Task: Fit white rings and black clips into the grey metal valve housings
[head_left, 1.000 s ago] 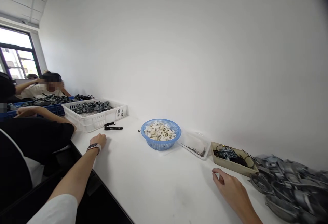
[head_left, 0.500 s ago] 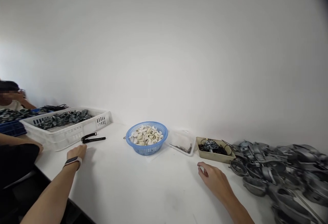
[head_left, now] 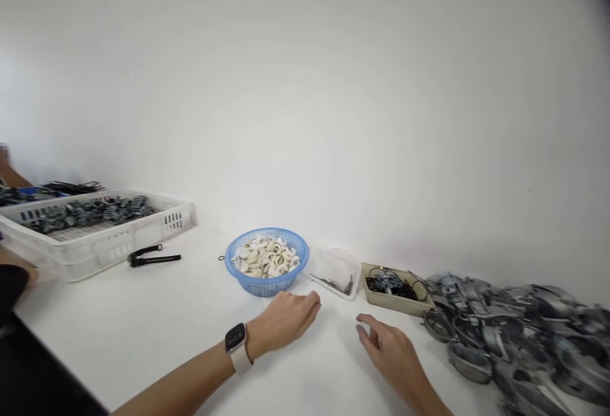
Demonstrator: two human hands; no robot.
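My left hand [head_left: 286, 318], with a watch [head_left: 237, 343] on its wrist, hovers over the white table just in front of the blue mesh basket [head_left: 267, 284]. Its fingers are curled together, and no object shows at them. White and cream curved pieces [head_left: 269, 257] fill the basket. To the right, my right hand [head_left: 388, 351] is held over the table with thumb and forefinger apart and nothing between them. Nearest to it are a beige box [head_left: 398, 302] of black wires and metal parts, and a clear tray [head_left: 340, 267] holding thin metal pieces.
At left a white plastic crate [head_left: 95, 252] holds grey metal parts. A black strap [head_left: 155, 257] lies beside it. Grey metal housings [head_left: 515, 333] are heaped on the right. Part of another person's arm [head_left: 16, 260] shows at the left edge. A wall [head_left: 305, 117] stands behind the table.
My left hand has moved right, from beside the black strap to in front of the blue basket. The strap stays on the table. My right hand has barely moved; the view has shifted slightly.
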